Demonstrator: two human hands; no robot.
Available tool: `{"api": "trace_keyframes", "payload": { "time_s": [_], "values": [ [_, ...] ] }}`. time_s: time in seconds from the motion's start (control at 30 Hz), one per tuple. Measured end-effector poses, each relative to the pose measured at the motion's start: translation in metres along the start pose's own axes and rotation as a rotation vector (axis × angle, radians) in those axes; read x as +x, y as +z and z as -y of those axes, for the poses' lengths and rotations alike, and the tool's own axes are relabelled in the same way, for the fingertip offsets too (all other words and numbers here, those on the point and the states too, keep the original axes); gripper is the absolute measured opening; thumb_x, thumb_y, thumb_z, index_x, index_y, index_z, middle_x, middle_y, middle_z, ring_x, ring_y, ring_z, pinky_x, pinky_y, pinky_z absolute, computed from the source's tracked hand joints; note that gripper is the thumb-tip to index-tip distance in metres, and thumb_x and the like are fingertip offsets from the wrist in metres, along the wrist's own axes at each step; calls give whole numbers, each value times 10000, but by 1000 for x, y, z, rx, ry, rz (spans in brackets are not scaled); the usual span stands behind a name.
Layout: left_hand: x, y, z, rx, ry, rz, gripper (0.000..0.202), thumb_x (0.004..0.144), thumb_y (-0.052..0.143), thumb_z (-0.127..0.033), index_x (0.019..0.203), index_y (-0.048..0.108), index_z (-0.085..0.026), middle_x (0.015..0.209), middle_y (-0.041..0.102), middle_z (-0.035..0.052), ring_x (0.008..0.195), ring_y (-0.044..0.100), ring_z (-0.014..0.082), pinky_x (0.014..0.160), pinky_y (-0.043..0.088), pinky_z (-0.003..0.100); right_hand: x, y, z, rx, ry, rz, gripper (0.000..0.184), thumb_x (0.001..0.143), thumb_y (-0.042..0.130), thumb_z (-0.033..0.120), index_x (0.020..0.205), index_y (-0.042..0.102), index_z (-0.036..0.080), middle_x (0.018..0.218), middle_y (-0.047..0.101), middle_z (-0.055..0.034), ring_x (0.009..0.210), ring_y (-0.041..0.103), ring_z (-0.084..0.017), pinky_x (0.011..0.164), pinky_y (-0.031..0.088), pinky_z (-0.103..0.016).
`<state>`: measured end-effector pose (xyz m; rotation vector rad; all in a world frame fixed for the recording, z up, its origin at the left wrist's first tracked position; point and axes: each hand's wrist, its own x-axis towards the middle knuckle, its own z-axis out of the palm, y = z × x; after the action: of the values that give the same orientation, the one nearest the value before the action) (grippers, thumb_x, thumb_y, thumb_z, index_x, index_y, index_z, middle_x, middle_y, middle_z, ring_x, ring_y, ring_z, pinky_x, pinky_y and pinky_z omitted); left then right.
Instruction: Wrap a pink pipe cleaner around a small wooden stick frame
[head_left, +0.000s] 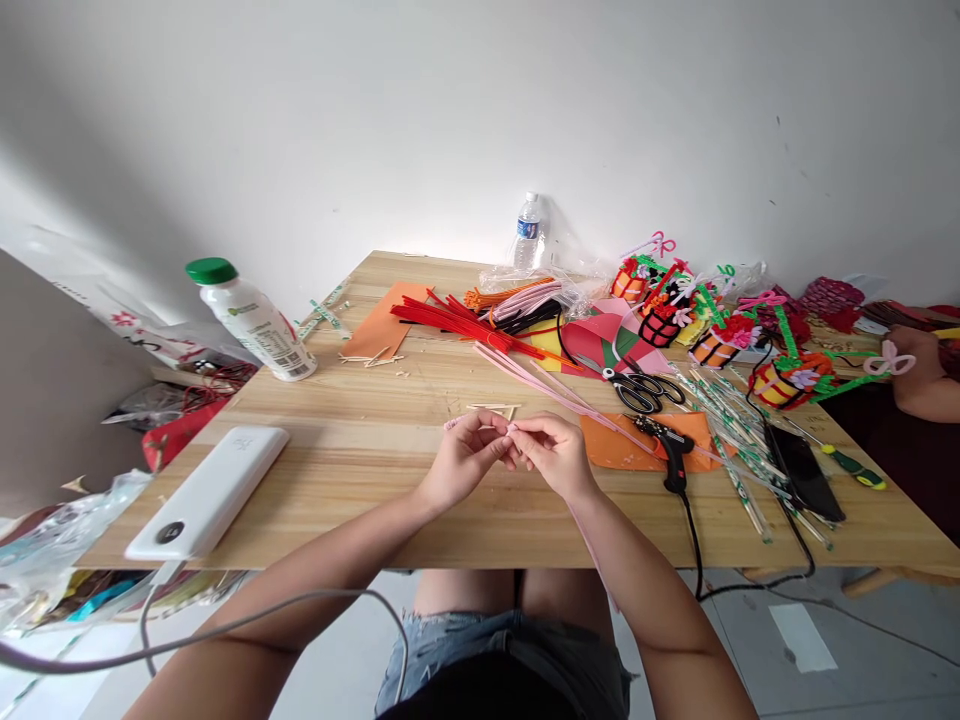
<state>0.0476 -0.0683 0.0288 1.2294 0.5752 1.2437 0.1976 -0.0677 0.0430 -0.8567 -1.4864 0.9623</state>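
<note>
Low over the near part of the tabletop (pixel 330 470), a pink pipe cleaner (pixel 512 428) is being pinched between the closed fingertips of the left hand (pixel 480 450) and the right hand (pixel 541 445), gripped from both sides, it seems, to keep so thin a piece steady. At three o'clock from there, the glue gun (pixel 673 448) is rested partly on an orange sheet (pixel 611 455), probably to spare the wood, with black-handled scissors (pixel 637 390) laid at two; farther off, at eleven, red stems (pixel 450 318) are bunched, apparently for easy picking.

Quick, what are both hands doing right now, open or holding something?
Left hand: closed, fingertips pinching a pale pink pipe cleaner.
Right hand: closed, thumb and finger pinching the pink pipe cleaner beside the left fingertips.
</note>
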Motion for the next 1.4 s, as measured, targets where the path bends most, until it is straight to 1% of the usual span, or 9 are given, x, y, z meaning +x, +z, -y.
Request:
{"api": "trace_keyframes", "payload": {
  "time_s": [0.13,0.3,0.43,0.67,0.87,0.97,1.13,1.27,1.4],
  "values": [
    [-2,-4,7,411,274,-64,105,859,596,-231,928,604,-152,893,610,68,696,636,130,633,553,285,-2,3,-6,56,183,-24,189,741,730,329,759,670,151,578,608,5,409,517,-85,332,387,-190],
    [-4,-7,11,842,558,-176,141,840,557,-110,941,633,-172,884,625,73,888,621,180,768,527,326,-5,9,-11,103,296,-29,230,732,726,358,766,655,142,514,590,21,376,483,-75,334,364,-187],
    [-5,-5,9,785,443,-201,136,869,527,-144,929,645,-174,897,632,73,782,625,154,736,518,309,-5,11,-9,174,346,-25,265,718,732,378,813,657,143,544,603,16,410,504,-82,354,379,-189],
    [-5,1,0,408,148,-158,191,869,566,-291,763,654,-160,685,546,13,532,516,92,505,447,231,0,7,-9,142,361,19,287,693,745,413,758,644,152,541,573,20,444,504,-90,353,362,-188],
    [-2,0,3,-27,-116,-119,205,784,681,-351,808,637,-152,527,449,-53,423,380,49,390,293,178,-1,7,-10,44,295,21,280,749,694,430,769,610,163,536,546,33,405,453,-72,341,341,-187],
    [-1,-2,5,-76,-108,-95,179,786,689,-316,822,650,-145,560,500,-32,473,454,68,430,360,191,-2,7,-11,56,266,-5,279,759,695,422,813,581,172,578,566,26,441,501,-88,339,359,-183],
    [2,-5,5,-19,-34,-33,169,783,695,-305,846,687,-148,755,590,24,667,601,136,656,527,306,0,4,-8,129,253,46,270,769,697,415,810,575,177,597,586,12,534,579,-123,350,361,-175],
    [4,-6,3,177,63,-90,177,771,703,-331,835,734,-168,839,584,42,748,605,154,720,532,330,1,4,-5,18,179,-3,219,778,690,382,774,626,173,668,631,-26,589,600,-135,418,431,-205],
    [4,-8,1,362,146,-117,179,801,670,-344,835,755,-190,831,617,59,800,582,167,723,499,312,1,4,-7,-162,-4,-61,155,816,650,333,845,697,188,833,675,-71,742,635,-174,581,516,-267]
  ]
}}
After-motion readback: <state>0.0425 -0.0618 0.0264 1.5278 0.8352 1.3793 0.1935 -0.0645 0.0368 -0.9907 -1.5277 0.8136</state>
